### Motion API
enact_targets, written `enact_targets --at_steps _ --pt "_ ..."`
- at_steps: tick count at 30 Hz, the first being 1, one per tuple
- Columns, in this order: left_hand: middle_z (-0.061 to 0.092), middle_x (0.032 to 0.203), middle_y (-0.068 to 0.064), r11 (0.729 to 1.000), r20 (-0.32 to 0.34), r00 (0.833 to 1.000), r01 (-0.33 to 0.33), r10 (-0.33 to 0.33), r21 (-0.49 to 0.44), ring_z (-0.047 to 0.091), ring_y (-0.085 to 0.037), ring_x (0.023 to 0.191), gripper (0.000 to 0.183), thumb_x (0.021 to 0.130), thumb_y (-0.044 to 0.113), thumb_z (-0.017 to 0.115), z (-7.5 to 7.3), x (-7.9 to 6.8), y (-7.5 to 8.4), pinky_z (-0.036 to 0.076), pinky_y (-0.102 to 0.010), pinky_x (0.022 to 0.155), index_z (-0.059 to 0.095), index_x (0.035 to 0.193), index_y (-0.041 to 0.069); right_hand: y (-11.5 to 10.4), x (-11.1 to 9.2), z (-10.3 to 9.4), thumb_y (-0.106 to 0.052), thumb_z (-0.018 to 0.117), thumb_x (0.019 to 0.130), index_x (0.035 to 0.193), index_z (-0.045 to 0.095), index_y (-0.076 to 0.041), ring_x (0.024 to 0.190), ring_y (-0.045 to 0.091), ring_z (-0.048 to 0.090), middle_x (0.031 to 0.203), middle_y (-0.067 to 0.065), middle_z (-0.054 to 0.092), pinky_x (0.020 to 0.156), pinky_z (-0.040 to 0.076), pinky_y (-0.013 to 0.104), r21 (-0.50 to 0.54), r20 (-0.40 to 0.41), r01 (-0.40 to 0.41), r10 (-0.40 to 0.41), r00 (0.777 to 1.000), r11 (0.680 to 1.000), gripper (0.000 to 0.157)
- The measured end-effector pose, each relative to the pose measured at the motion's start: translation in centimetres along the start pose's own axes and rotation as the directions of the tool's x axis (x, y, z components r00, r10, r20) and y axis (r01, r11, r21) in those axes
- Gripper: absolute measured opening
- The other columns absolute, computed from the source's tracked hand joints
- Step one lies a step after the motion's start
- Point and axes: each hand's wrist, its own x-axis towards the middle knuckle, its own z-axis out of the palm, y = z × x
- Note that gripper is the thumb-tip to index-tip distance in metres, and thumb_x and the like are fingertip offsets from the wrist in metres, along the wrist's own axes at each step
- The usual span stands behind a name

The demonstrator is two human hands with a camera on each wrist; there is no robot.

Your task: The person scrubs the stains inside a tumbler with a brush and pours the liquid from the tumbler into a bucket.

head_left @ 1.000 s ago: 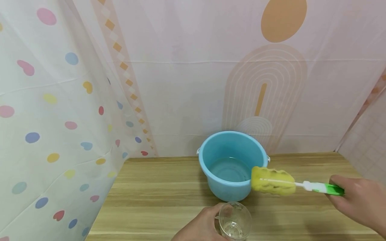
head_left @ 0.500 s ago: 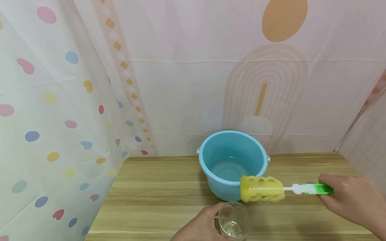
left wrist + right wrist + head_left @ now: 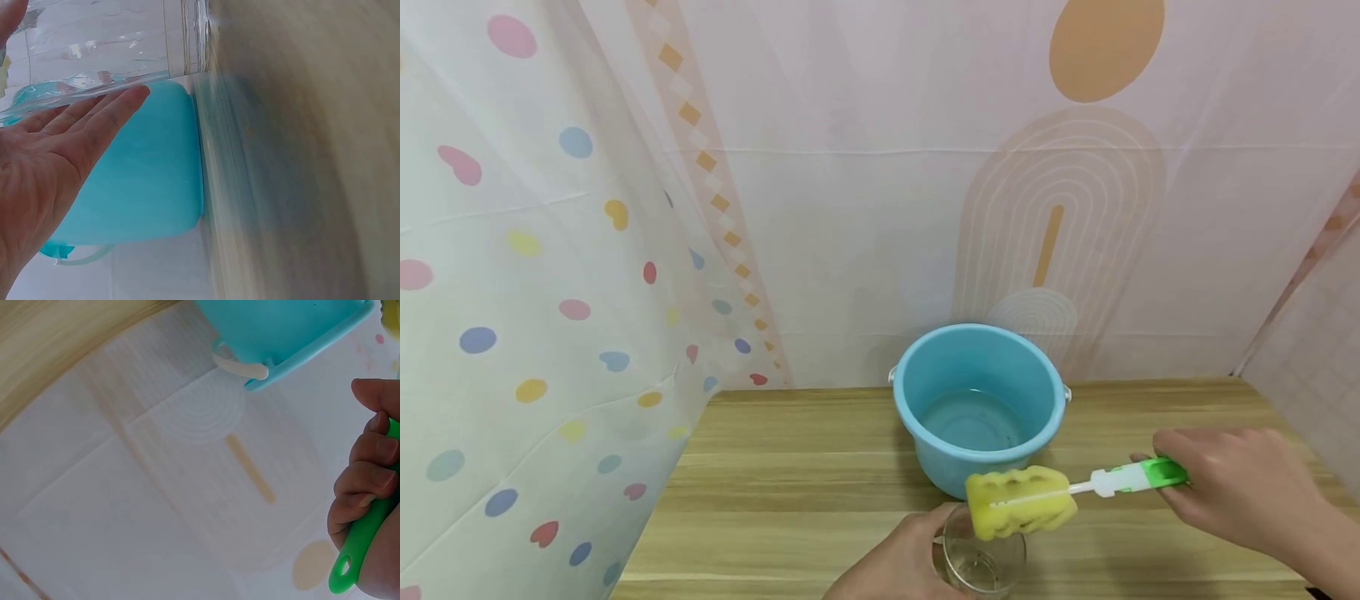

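Observation:
My left hand (image 3: 898, 562) holds a clear glass cup (image 3: 987, 573) near the front of the table. In the left wrist view, the fingers of that hand (image 3: 59, 147) lie fairly straight along the side of the glass, and a bit of thumb shows at the top left. My right hand (image 3: 1240, 487) grips the green and white handle of a bottle brush with a yellow sponge head (image 3: 1021, 502). The sponge is over the cup's mouth and hides part of its far rim; whether they touch I cannot tell. Curled fingers wrap the green handle (image 3: 362, 544) in the right wrist view.
Just behind the cup stands a light blue bucket (image 3: 936, 467) with water (image 3: 973, 421) at its bottom. It sits on a wood-grain table (image 3: 775, 475). Patterned curtains (image 3: 850, 233) hang behind the table and along its left side.
My right hand has moved left and slightly up, carrying the brush. Its sponge has gone from beside the bucket's right rim down to the cup's mouth. The left hand and cup stay put.

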Motion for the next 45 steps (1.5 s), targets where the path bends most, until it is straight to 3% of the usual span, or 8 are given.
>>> enact_targets --at_steps 9,17,22,23,27,32,41,45 --pt "0.065 0.133 0.014 1.000 0.006 1.000 0.018 -0.018 -0.002 0.061 -0.013 0.123 0.073 0.080 0.034 0.094 0.0 0.0 0.1 0.047 -0.034 0.104 0.056 0.142 0.040 -0.2 0.9 0.0 -0.046 0.028 0.107 0.066 0.032 -0.028 0.059 -0.004 0.011 0.063 -0.021 0.018 0.047 0.010 0.015 0.000 -0.005 0.060 -0.060 0.998 0.998 0.046" --pt "0.065 0.133 0.014 1.000 0.002 1.000 0.025 -0.025 -0.013 0.061 -0.012 0.122 0.072 0.079 0.034 0.094 0.0 0.1 0.2 0.047 -0.033 0.104 0.057 0.141 0.040 -0.4 1.8 -0.3 -0.033 0.028 0.100 0.068 0.055 -0.023 0.051 0.005 0.044 0.060 -0.017 0.051 0.047 0.036 0.029 -0.025 -0.006 0.102 -0.102 0.995 0.994 0.043" --pt "0.066 0.133 0.015 0.999 -0.002 0.999 0.035 -0.035 -0.019 0.062 -0.011 0.122 0.072 0.079 0.032 0.094 0.0 0.1 0.2 0.047 -0.033 0.104 0.058 0.140 0.041 -0.7 2.5 -0.4 -0.031 0.030 0.100 0.069 0.060 -0.021 0.053 0.011 0.053 0.062 -0.014 0.057 0.049 0.039 0.033 -0.032 -0.029 0.119 -0.119 0.992 0.992 0.044" --pt "0.066 0.133 0.015 0.999 -0.003 0.999 0.032 -0.032 -0.017 0.062 -0.010 0.121 0.072 0.078 0.032 0.094 0.0 0.1 0.2 0.047 -0.032 0.104 0.058 0.140 0.040 -0.8 2.7 -0.4 -0.026 0.037 0.097 0.071 0.062 -0.021 0.053 0.012 0.054 0.062 -0.013 0.057 0.050 0.039 0.033 -0.018 -0.024 0.122 -0.123 0.992 0.992 0.037" --pt "0.067 0.133 0.013 1.000 -0.003 1.000 -0.002 0.002 -0.004 0.062 -0.010 0.121 0.073 0.078 0.032 0.094 0.1 0.0 0.1 0.046 -0.031 0.105 0.057 0.141 0.040 -1.0 3.6 -0.5 -0.017 0.039 0.088 0.074 0.065 -0.018 0.056 0.015 0.057 0.064 -0.011 0.058 0.054 0.045 0.039 0.010 -0.019 0.154 -0.154 0.988 0.988 0.029" --pt "0.067 0.132 0.013 1.000 0.000 1.000 -0.002 0.002 -0.002 0.062 -0.010 0.121 0.072 0.079 0.031 0.094 0.0 0.0 0.0 0.045 -0.032 0.106 0.058 0.140 0.039 -1.9 4.9 -0.4 -0.011 0.031 0.080 0.073 0.061 -0.016 0.054 0.015 0.046 0.061 -0.010 0.043 0.056 0.044 0.039 0.016 -0.018 0.203 -0.203 0.979 0.979 0.031" --pt "0.068 0.129 0.012 1.000 0.000 1.000 0.013 -0.013 0.002 0.063 -0.010 0.119 0.072 0.078 0.029 0.094 -0.1 0.1 -0.1 0.044 -0.032 0.106 0.058 0.140 0.039 -3.3 7.1 -0.5 -0.002 0.024 0.082 0.064 0.038 -0.015 0.057 0.010 0.021 0.060 -0.009 0.022 0.058 0.028 0.029 -0.014 -0.015 0.293 -0.293 0.956 0.956 0.026" --pt "0.068 0.129 0.011 1.000 0.008 1.000 0.014 -0.014 -0.028 0.063 -0.012 0.119 0.071 0.079 0.029 0.094 0.0 0.1 -0.1 0.046 -0.032 0.105 0.058 0.140 0.038 -3.6 7.8 -0.5 0.002 0.023 0.086 0.065 0.034 -0.014 0.056 0.012 0.019 0.060 -0.006 0.019 0.057 0.028 0.029 -0.060 -0.004 0.335 -0.336 0.942 0.940 0.028"
